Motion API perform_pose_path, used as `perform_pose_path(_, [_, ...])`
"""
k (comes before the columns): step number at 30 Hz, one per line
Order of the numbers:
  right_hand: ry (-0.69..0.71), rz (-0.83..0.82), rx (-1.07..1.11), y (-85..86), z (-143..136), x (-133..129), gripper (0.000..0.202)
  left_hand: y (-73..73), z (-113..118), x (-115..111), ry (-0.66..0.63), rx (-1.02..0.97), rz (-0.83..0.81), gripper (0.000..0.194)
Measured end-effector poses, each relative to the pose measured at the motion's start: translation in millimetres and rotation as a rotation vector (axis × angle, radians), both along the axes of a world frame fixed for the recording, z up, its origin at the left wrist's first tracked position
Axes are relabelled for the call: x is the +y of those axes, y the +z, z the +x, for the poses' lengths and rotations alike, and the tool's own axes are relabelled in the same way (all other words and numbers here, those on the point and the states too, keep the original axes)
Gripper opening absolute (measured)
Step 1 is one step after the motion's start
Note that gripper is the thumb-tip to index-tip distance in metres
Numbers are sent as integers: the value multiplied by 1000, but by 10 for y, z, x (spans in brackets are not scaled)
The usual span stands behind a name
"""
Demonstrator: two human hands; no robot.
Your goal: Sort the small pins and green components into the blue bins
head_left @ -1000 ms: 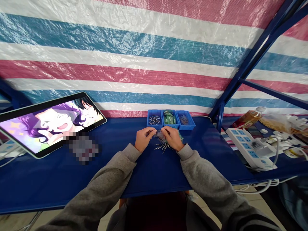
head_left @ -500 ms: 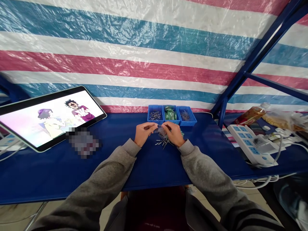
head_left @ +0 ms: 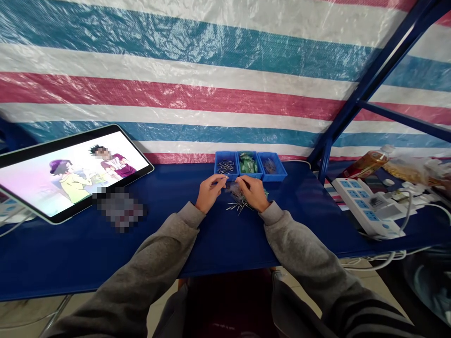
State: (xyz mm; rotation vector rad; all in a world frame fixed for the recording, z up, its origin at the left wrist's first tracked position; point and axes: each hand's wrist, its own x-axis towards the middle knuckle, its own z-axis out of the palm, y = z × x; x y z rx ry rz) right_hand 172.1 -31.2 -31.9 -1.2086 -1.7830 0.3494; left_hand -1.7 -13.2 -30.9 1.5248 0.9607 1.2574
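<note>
Both hands are raised over the blue table, just in front of three small blue bins. My left hand point(head_left: 210, 191) is closed in a pinch; a tiny pale tip shows at its fingertips, too small to name. A short gap away, my right hand point(head_left: 254, 191) is pinched too, and what its fingers hold is hidden. Below and between them lies a loose pile of thin metal pins point(head_left: 238, 205) with some clear small pieces. The left bin point(head_left: 225, 175) holds dark metal pins, the middle bin point(head_left: 254, 176) green pieces, the right bin point(head_left: 275, 178) thin greyish pieces.
A tablet point(head_left: 77, 171) playing a cartoon leans at the left, with a blurred-out item point(head_left: 121, 209) before it. On the right are a white power strip point(head_left: 366, 206), cables, a drink bottle point(head_left: 368, 162) and a plastic bag point(head_left: 412, 169). A blue frame post point(head_left: 326, 159) rises behind.
My hands, earlier almost touching around a thin piece between their fingertips, have drawn slightly apart. The pile and bins stay where they were; the camera view has shifted a little.
</note>
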Motion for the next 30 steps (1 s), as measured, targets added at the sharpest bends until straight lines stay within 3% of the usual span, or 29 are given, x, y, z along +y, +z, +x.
perform_pose_path(6, [-19,18,8,10,1,-5,31,-41,-12,14,20,153,99,27])
perform_pose_path(16, [190,-25,-8,-21,-26,-19,28,-55,-31,2,36,107,97,27])
perform_pose_path(25, [38,12,69,2,-23,-9,34,27,-27,-6,-9,-85,-53,37])
perform_pose_path(30, [58,6,39,3,-27,-9,34,13,-11,-8,-8,-100,-78,33])
